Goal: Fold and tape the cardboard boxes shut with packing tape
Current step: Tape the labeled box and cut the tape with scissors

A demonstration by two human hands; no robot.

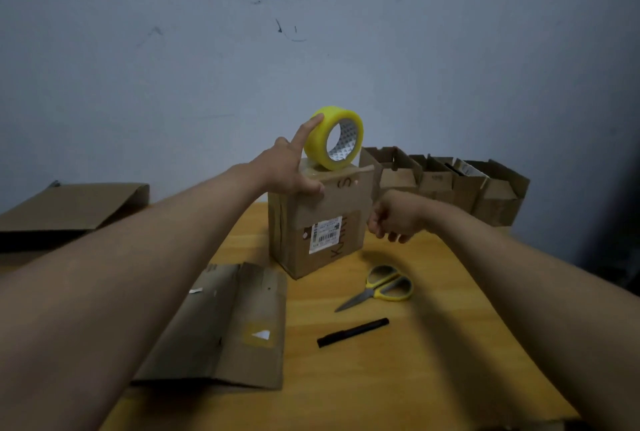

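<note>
A closed brown cardboard box (322, 223) with a white shipping label stands upright on the wooden table. A yellow roll of packing tape (334, 138) stands on edge on the box's top. My left hand (294, 167) rests on the box's top left edge, thumb against the front face, index finger stretched up and touching the roll's side. My right hand (394, 217) is at the box's right side with its fingers curled; whether it pinches a strip of tape I cannot tell.
Yellow-handled scissors (381, 287) and a black marker (353, 332) lie on the table (381, 378) in front of the box. A flattened box (225, 326) lies front left, another flat one (69, 209) far left. Several open boxes (450, 185) stand along the wall at the back right.
</note>
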